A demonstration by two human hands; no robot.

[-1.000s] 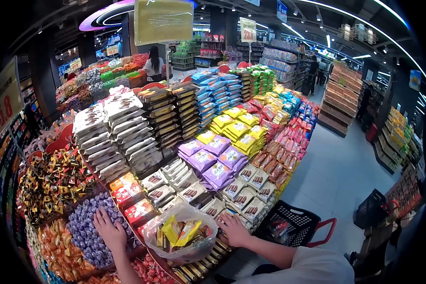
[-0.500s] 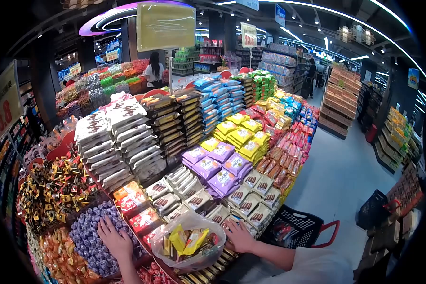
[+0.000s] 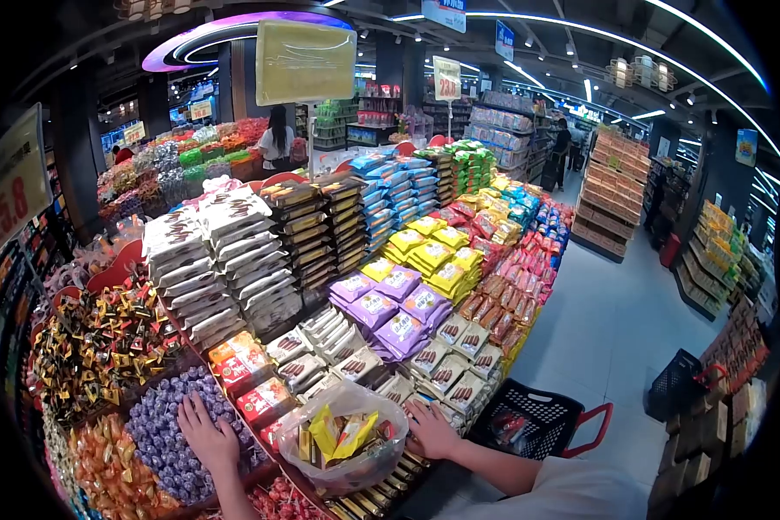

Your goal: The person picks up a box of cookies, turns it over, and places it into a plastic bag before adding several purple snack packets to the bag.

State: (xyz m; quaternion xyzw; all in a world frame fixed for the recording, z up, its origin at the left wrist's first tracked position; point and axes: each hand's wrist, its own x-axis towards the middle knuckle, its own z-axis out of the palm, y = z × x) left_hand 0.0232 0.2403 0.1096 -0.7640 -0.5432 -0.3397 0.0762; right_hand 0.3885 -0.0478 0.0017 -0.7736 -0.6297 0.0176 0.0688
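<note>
- Bag, thin clear plastic, head view: stands open-mouthed on gold-wrapped sticks, between my two hands.
- Contents: yellow packets on top, mixed small packs beneath.
- Left hand: fingers spread, palm down on purple-wrapped candies; grasps nothing visible.
- Right hand: fingers extended at the bag's right side, near silver packs; not clenched. I cannot tell whether the fingertips touch the plastic.
- Handling, judged: moderate load, soft walls, shifting contents. Plastic likely slick and prone to stretch or tear under a point load; packs could crush if squeezed.
- Grip points, judged: gather the rim from opposite sides, or support the base with a palm.
- Edges: the red divider runs along the left; red boxes sit just beside the bag.
- Room: most open above the mouth. My right forearm limits sideways travel; the black basket lies beyond it.
</note>
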